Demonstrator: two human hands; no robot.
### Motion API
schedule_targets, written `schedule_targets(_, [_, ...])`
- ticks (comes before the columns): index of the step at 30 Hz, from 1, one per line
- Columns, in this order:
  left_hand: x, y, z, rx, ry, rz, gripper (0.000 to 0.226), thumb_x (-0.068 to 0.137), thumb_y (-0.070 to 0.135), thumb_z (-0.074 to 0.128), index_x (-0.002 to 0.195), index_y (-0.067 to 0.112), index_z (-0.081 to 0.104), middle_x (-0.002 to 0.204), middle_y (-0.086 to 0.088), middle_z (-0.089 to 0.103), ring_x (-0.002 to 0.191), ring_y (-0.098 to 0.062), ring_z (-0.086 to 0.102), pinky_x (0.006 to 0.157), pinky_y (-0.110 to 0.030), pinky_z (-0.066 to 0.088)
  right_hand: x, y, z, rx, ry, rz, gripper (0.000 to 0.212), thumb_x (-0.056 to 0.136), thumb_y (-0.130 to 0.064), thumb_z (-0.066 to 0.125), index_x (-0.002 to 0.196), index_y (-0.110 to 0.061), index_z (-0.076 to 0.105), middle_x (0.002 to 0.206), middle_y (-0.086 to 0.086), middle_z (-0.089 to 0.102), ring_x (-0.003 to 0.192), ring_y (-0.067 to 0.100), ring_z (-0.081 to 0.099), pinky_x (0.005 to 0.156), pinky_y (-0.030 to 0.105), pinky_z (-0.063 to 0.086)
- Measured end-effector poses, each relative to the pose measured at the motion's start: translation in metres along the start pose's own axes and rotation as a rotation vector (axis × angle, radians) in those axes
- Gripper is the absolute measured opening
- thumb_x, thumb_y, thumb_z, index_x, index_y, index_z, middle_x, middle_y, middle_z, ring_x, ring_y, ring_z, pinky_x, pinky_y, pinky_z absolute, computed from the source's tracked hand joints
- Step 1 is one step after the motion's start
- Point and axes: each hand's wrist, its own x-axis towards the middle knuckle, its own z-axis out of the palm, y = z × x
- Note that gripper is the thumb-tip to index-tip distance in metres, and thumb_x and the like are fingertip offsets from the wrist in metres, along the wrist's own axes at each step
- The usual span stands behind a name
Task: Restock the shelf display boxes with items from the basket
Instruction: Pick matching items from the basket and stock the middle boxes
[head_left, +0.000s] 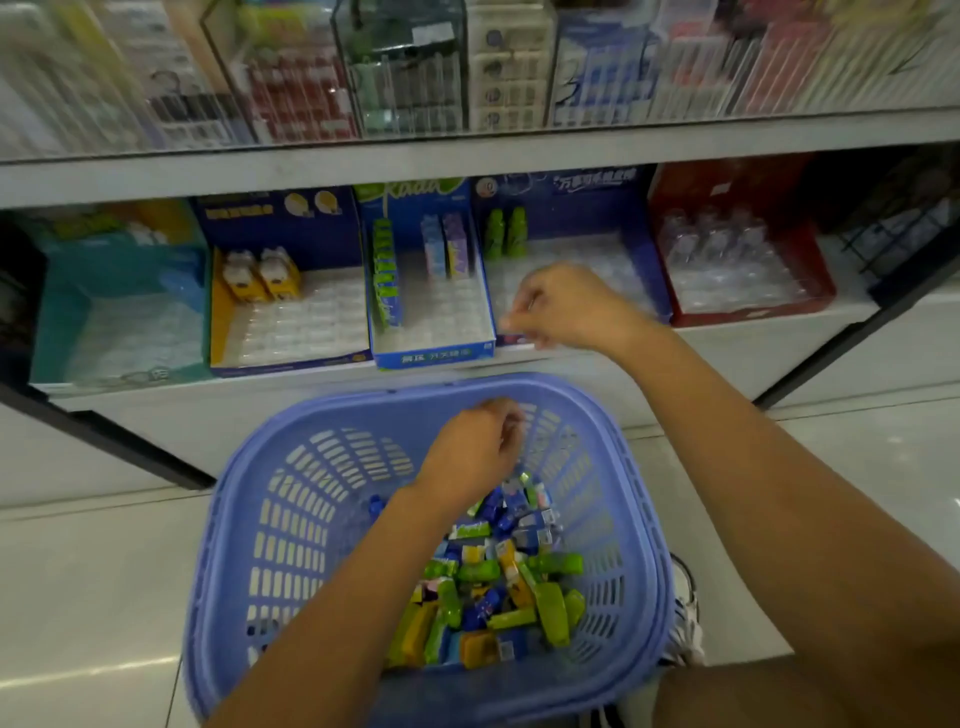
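A blue-violet plastic basket (234, 519) stands on the floor below the shelf, holding several small green, blue and yellow packs (498, 587). My left hand (475, 449) hovers inside it over the far side of the pile, fingers curled; what they hold is hidden. My right hand (566, 306) is blurred at the front edge of the dark blue display box (641, 249), which has two green bottles (506, 234) at its back. Its fingers are curled and their contents are unclear. The blue box (431, 353) beside it holds green and blue packs.
On the same shelf, a yellow-and-blue box (291, 332) holds two yellow packs, a teal box (119, 322) sits at the far left, and a red box (748, 306) of clear bottles at the right. An upper shelf edge (467, 156) overhangs. My shoe (685, 613) is beside the basket.
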Motion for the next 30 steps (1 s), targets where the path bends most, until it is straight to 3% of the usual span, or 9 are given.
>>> schedule_targets(3, [-0.021, -0.047, 0.024, 0.148, -0.380, -0.175, 0.024, 0.099, 0.020, 0.040, 0.106, 0.005, 0.058, 0.108, -0.018, 0.063, 0.093, -0.031, 0.059, 0.069, -0.035, 0.043, -0.036, 0.006, 0.051, -0.158, -0.341, 0.032, 0.023, 0.080, -0.030, 0.073, 0.076, -0.008, 0.070, 0.068, 0.007, 0.071, 0.057, 0.013, 0.065, 0.064, 0.026, 0.053])
schedule_targets(8, [-0.074, -0.109, 0.064, 0.243, -0.811, -0.271, 0.047, 0.098, 0.022, 0.044, 0.144, 0.017, 0.036, 0.150, -0.011, 0.035, 0.125, -0.031, 0.047, 0.099, -0.043, 0.044, -0.062, 0.047, 0.153, -0.570, -0.767, 0.149, 0.027, 0.084, -0.028, 0.069, 0.075, -0.006, 0.056, 0.065, 0.005, 0.049, 0.067, 0.023, 0.051, 0.067, 0.034, 0.046])
schedule_targets(11, [-0.090, -0.123, 0.074, 0.261, -0.862, -0.256, 0.055, 0.098, 0.025, 0.045, 0.148, 0.017, 0.025, 0.150, -0.014, 0.033, 0.120, -0.035, 0.050, 0.095, -0.043, 0.046, -0.072, 0.075, 0.188, -0.811, -0.949, 0.183, 0.040, 0.089, -0.029, 0.063, 0.117, -0.001, 0.055, 0.109, 0.014, 0.057, 0.094, 0.030, 0.057, 0.087, 0.040, 0.047])
schedule_targets(14, [-0.091, -0.127, 0.076, 0.219, -0.850, -0.275, 0.053, 0.097, 0.023, 0.045, 0.147, 0.015, 0.028, 0.143, -0.018, 0.041, 0.116, -0.035, 0.052, 0.095, -0.044, 0.047, -0.075, 0.081, 0.197, -0.952, -1.002, 0.167, 0.060, 0.090, -0.017, 0.060, 0.143, -0.005, 0.034, 0.142, 0.016, 0.037, 0.115, 0.033, 0.051, 0.085, 0.038, 0.045])
schedule_targets(17, [-0.084, -0.123, 0.076, 0.170, -0.694, -0.277, 0.034, 0.094, 0.010, 0.047, 0.127, 0.006, 0.053, 0.124, -0.020, 0.056, 0.109, -0.035, 0.055, 0.088, -0.041, 0.047, -0.078, 0.079, 0.195, -0.907, -0.940, 0.204, 0.009, 0.091, -0.015, 0.058, 0.098, -0.019, 0.052, 0.089, 0.009, 0.049, 0.070, 0.023, 0.050, 0.067, 0.032, 0.044])
schedule_targets(20, [-0.073, -0.114, 0.079, 0.110, -0.547, -0.252, 0.028, 0.093, 0.008, 0.048, 0.117, 0.004, 0.061, 0.114, -0.019, 0.062, 0.104, -0.035, 0.058, 0.083, -0.041, 0.047, -0.071, 0.086, 0.184, -0.663, -0.737, 0.324, 0.033, 0.091, -0.019, 0.058, 0.064, -0.016, 0.041, 0.065, 0.004, 0.035, 0.052, 0.015, 0.032, 0.058, 0.030, 0.036])
schedule_targets(23, [-0.066, -0.104, 0.091, 0.048, -0.593, -0.200, 0.017, 0.091, 0.015, 0.055, 0.103, 0.005, 0.063, 0.097, -0.016, 0.061, 0.102, -0.037, 0.058, 0.076, -0.039, 0.048, -0.063, 0.081, 0.158, -0.329, -0.625, 0.381, 0.027, 0.089, -0.029, 0.064, 0.101, -0.005, 0.062, 0.094, 0.016, 0.062, 0.076, 0.025, 0.061, 0.074, 0.034, 0.049])
schedule_targets(25, [-0.063, -0.100, 0.101, 0.071, -0.632, -0.175, 0.020, 0.087, 0.017, 0.062, 0.104, 0.008, 0.060, 0.100, -0.013, 0.060, 0.104, -0.035, 0.058, 0.076, -0.038, 0.047, -0.061, 0.078, 0.138, -0.099, -0.530, 0.430, 0.047, 0.086, -0.028, 0.069, 0.126, -0.010, 0.054, 0.116, 0.017, 0.063, 0.091, 0.028, 0.067, 0.086, 0.037, 0.054])
schedule_targets(30, [-0.061, -0.100, 0.113, 0.159, -0.606, -0.186, 0.031, 0.086, 0.021, 0.064, 0.116, 0.012, 0.060, 0.119, -0.011, 0.060, 0.108, -0.028, 0.058, 0.086, -0.037, 0.048, -0.061, 0.069, 0.099, 0.164, -0.456, 0.398, 0.039, 0.083, -0.018, 0.071, 0.117, -0.004, 0.058, 0.109, 0.016, 0.066, 0.087, 0.022, 0.068, 0.079, 0.028, 0.057])
